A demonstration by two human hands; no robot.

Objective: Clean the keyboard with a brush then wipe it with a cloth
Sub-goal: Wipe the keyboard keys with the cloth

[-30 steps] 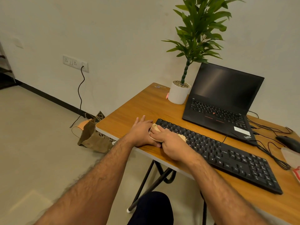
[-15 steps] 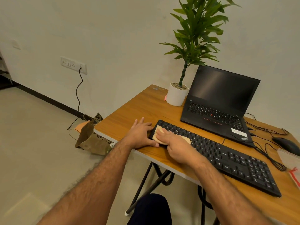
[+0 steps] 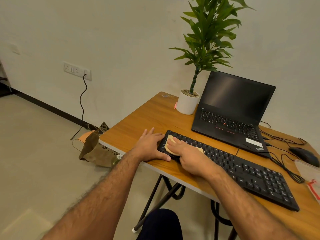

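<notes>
A long black keyboard lies slanted across the wooden table. My right hand presses a beige cloth flat onto the keyboard's left end; most of the cloth is hidden under the palm, with a bit showing past the hand. My left hand lies flat on the table against the keyboard's left edge, thumb along its front corner. No brush is visible.
An open black laptop stands behind the keyboard, next to a white potted plant. A black mouse and tangled cables lie at the right, with a plastic bag at the edge. A brown paper bag sits on the floor.
My right hand has slid the cloth from the keyboard's front-left corner up onto the keys. My left hand stays at the keyboard's left end.
</notes>
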